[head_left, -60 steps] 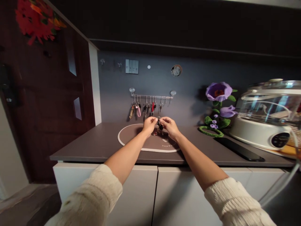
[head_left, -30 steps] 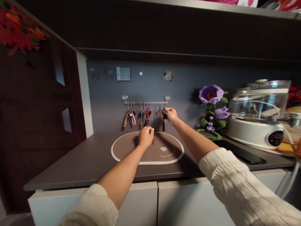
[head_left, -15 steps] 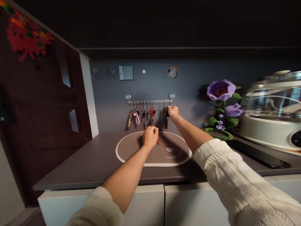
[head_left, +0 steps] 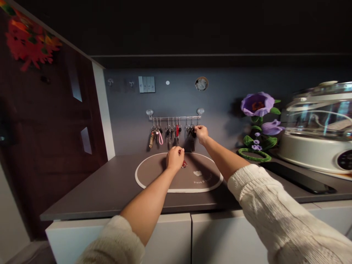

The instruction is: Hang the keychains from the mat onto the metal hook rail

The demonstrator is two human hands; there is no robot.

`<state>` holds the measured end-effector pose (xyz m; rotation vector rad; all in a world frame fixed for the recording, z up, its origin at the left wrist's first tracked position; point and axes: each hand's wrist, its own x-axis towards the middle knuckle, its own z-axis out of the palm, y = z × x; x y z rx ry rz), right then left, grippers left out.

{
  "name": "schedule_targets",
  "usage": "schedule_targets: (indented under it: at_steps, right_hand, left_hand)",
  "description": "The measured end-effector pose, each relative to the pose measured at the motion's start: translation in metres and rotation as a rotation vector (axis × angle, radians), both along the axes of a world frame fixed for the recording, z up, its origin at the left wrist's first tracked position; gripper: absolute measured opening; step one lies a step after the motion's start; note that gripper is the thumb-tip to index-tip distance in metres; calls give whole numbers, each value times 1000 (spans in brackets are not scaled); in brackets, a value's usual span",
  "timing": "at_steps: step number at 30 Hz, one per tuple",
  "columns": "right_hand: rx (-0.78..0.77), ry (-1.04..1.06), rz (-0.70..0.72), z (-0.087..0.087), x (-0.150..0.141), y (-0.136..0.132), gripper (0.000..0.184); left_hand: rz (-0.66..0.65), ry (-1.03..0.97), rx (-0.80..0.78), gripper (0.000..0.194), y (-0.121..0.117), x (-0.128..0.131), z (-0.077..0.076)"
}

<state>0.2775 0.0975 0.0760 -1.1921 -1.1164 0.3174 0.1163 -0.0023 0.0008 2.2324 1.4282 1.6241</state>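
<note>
My right hand point(head_left: 201, 134) reaches up to the clear hook rack point(head_left: 176, 117) on the wall. Its fingers are pinched on a bunch of keys point(head_left: 193, 133) at the rack's right end; the hand covers part of them. Whether the ring is over a hook, I cannot tell. My left hand point(head_left: 175, 158) is closed above the brown oval mat point(head_left: 154, 176); anything inside its fingers is hidden. Beside it, a small red item point(head_left: 184, 164) shows on the mat, partly covered. Several other key bunches hang along the rack, one with a pink strap point(head_left: 160, 138).
Purple fabric flowers point(head_left: 257, 104) stand on the counter point(head_left: 110, 183) at right. A black phone point(head_left: 299, 178) lies before a white appliance with a clear top point(head_left: 308, 150). A dark cabinet overhangs above, and a dark red door point(head_left: 55, 146) is at left.
Both hands were together on the keys over the mat. My right hand has carried them up to the rack's right end, while my left hand has let go of them and stays low.
</note>
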Motion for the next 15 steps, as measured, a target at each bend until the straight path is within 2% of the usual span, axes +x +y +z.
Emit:
schedule_targets:
  at_steps: [4, 15]
  right_hand:
    - [2, -1, 41, -3, 0, -13, 13]
    - [-49, 42, 149, -14, -13, -71, 14]
  left_hand:
    - [-25, -5, -9, 24, 0, -1, 0]
    - [-78, -6, -95, 22, 2, -8, 0]
